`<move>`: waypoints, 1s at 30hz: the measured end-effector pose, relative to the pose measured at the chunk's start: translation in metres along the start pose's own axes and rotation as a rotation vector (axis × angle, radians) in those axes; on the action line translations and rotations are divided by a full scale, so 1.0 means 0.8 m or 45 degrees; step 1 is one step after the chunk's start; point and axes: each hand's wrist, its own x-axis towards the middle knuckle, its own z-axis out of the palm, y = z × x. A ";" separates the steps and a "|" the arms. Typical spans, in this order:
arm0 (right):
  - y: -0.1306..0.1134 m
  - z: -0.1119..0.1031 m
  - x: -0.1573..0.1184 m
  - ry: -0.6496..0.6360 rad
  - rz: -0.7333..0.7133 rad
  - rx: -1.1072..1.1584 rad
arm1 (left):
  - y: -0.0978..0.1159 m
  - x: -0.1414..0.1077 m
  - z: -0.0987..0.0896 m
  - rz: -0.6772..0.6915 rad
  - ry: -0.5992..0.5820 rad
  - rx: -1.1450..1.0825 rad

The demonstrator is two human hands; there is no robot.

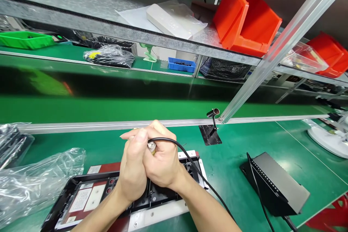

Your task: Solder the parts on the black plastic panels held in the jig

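My left hand (135, 166) and my right hand (163, 157) are pressed together in front of me, fingers curled inward on both. A black cable (187, 156) comes out at the top between them, arches over the right hand and runs down to the lower right. In the gap shows a small bit of a shiny, pale metallic piece (151, 147); the rest is hidden by my fingers. Below the hands lies a black plastic frame-like housing (154, 208), resting on a dark red and white fixture (174, 207). Labels and round holes show at its left side.
Clear plastic bags (40, 181) lie at left. A metal tube holder (213, 113) stands on a black plate near the rail. At right sits a black and grey box (274, 185) with cables. A slanted metal post (272, 54) and a shelf with red bins (244, 18) are above.
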 end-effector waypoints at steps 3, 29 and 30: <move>0.001 0.000 0.000 0.005 -0.005 -0.004 | -0.001 0.000 -0.001 0.001 0.015 -0.004; -0.003 -0.006 0.003 -0.013 0.027 0.059 | -0.003 0.001 0.005 0.158 0.051 0.192; -0.002 -0.005 0.003 -0.014 0.027 0.065 | -0.002 0.001 0.005 0.172 0.060 0.201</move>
